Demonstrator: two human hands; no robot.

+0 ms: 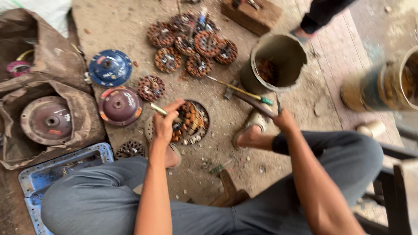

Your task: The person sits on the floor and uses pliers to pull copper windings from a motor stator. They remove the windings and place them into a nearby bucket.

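Head view: bucket with rusty scrap

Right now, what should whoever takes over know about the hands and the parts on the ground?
Left hand holds a chisel-like tool on the wound motor stator lying on the ground. Right hand grips a hammer, raised beside a bucket. Done, as far as visible: a cluster of similar stators lies ahead, and round covers to the left. Left: this stator's copper windings are in place.

soft daylight, faint shadows, blurred right edge
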